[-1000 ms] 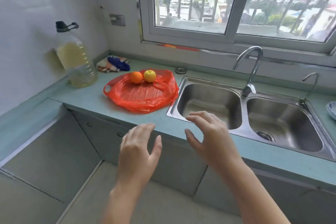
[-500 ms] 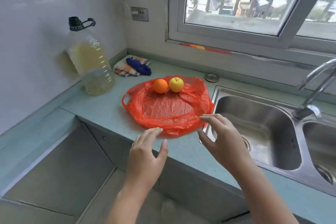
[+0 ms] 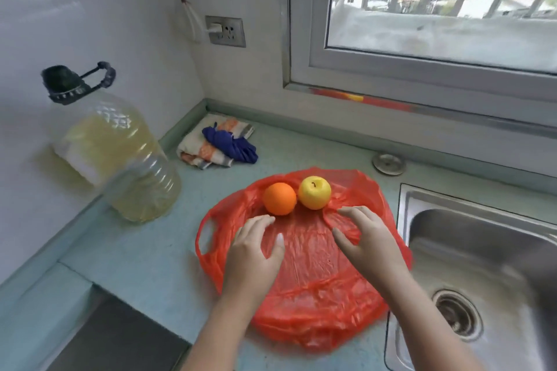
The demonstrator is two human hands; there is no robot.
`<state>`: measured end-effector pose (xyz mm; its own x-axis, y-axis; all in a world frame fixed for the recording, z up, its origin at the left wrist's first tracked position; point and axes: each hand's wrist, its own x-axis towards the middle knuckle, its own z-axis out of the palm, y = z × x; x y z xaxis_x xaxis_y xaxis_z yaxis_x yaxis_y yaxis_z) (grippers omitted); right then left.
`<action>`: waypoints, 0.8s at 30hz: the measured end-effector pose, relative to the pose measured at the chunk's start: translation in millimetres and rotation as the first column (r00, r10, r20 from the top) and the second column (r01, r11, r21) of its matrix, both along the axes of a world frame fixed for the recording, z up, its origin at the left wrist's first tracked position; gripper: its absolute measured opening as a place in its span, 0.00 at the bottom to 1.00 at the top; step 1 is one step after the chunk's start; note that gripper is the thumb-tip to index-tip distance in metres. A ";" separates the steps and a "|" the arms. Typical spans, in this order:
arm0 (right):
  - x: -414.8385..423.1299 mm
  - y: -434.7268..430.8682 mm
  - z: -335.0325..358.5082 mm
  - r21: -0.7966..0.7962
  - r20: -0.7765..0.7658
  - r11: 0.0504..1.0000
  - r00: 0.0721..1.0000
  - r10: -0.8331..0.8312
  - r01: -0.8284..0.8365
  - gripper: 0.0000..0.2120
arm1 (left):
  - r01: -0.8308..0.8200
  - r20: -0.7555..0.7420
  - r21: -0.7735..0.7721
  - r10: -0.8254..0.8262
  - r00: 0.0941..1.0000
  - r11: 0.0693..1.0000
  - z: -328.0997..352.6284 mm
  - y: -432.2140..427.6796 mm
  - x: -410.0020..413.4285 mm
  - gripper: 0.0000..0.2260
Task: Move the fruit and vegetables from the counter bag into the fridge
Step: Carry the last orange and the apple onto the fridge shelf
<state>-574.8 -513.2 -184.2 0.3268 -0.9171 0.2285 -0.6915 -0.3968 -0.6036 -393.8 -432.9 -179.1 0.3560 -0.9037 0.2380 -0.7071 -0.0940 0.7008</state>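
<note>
Fingers of left hand are spread wide & relaxed, nothing held. Tips are placed just short of the orange, w/ a small gap visible. Fingers of right hand are loosely arched, nothing gripped. Tips are set over a crumpled fold of the bag, just below the apple. Contact w/ the plastic can't be confirmed for either hand.

Bag: red-orange plastic, laid flat & opened out on the table, handle loop seen at its left edge. Orange + yellow apple are sat on the far part of the bag, side by side & touching, orange on the left, apple stem up. Whether anything is hidden under the plastic can't be told.

Other containers:
- Lg clear bottle is stood at left by the wall, well apart from the bag. It has a black cap w/ carry handle, & pale yellow liquid is seen inside.
- Steel sink is set just right of the bag, drain strainer at basin bottom. Bag's right edge is right at the sink rim.

Round metal disc is laid on the table behind the sink corner. Folded striped cloth w/ a blue item on top is tucked in the back corner. Wall socket w/ a white plug is mounted above it.
</note>
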 end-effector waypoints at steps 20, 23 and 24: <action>45.3 -125.2 -82.2 0.224 0.042 0.975 0.999 -0.011 0.001 0.33 | -0.041 0.055 0.233 0.029 0.998 0.972 -76.7 -122.4 33.0 0.31; 50.0 -131.0 -88.6 0.236 0.062 0.972 0.998 0.008 -0.023 0.36 | -0.050 0.091 0.255 0.028 0.995 0.966 -85.5 -129.5 35.0 0.32; 51.2 -132.6 -91.0 0.243 0.069 0.970 0.997 0.017 -0.033 0.37 | -0.055 0.096 0.261 0.031 0.995 0.964 -87.5 -131.8 35.3 0.33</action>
<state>-523.7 -645.8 -275.2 0.3421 -0.9394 0.0212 -0.6385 -0.2489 -0.7282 -358.4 -564.7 -266.7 0.3839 -0.9230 0.0268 -0.7573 -0.2982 0.5810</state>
